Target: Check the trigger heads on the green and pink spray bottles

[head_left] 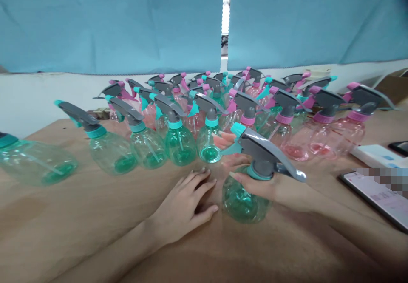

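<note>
My right hand (270, 189) is around a clear green spray bottle (245, 204) just below its teal collar. The thumb lies across the near side, while the fingers show behind it. This bottle has a grey and teal spray head with a teal trigger and leans slightly. To its left, my left hand (181, 208) rests flat on the wooden table, fingers spread and holding nothing. Just beyond the hands stand a green spray bottle (180, 145) and another one (209, 142).
Rows of green and pink spray bottles fill the table's (105, 215) back half, including a pink one (323, 136) at right. A phone (372, 193) and a white box (376, 154) lie on the right. Blue curtains (111, 24) hang behind.
</note>
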